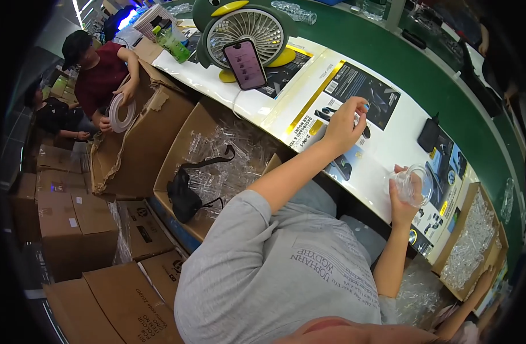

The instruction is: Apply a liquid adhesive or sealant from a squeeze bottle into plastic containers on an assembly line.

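Note:
My right hand (401,202) is wrapped round a clear, round plastic piece (421,184) with a ring-like rim, held just above the near edge of the table. I cannot tell whether it is a cup or a roll. Further left and farther in, my left hand (346,125) hovers over the printed table covering (309,117). Its fingers are pinched together, with a small bluish spot at the tips; what they hold, if anything, is too small to name. A black pouch-like item (428,135) lies beyond my right hand.
A fan (248,35) with a phone (245,64) before it stands at the far left. Open cartons of clear plastic pieces flank me: a large box (185,132) at left, a shallow box (444,255) at right. A co-worker (102,74) holds a clear ring (120,123).

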Available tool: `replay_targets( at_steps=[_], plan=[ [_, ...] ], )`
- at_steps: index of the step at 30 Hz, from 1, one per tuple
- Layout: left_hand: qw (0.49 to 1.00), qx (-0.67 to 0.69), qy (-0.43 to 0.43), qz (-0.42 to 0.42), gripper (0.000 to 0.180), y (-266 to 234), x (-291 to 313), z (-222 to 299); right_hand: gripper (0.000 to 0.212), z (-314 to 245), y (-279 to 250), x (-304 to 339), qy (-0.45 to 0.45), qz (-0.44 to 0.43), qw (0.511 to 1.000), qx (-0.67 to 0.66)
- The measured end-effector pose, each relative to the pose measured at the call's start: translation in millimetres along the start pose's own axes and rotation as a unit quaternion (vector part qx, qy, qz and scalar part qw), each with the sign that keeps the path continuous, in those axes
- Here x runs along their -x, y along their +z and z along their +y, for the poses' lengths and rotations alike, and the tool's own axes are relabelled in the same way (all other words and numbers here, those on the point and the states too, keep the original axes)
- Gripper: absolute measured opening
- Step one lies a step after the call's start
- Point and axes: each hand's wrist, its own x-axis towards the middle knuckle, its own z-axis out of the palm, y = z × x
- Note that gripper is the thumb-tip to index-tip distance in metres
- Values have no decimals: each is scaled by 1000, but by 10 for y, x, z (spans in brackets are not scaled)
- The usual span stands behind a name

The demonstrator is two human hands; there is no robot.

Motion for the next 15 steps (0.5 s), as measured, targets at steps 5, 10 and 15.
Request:
replay_targets(
  at_steps=[5,10,15],
  plan=[
    [999,12,-30,-41,11,-124,-7,63,38,28,7,13,64,-13,997,-42],
    [988,73,-28,136,17,-634,-2,15,37,63,7,16,51,-12,998,-31],
    [917,-107,-55,380,21,-1730,39,-533,37,65,-4,11,42,-14,999,-9]
  ],
)
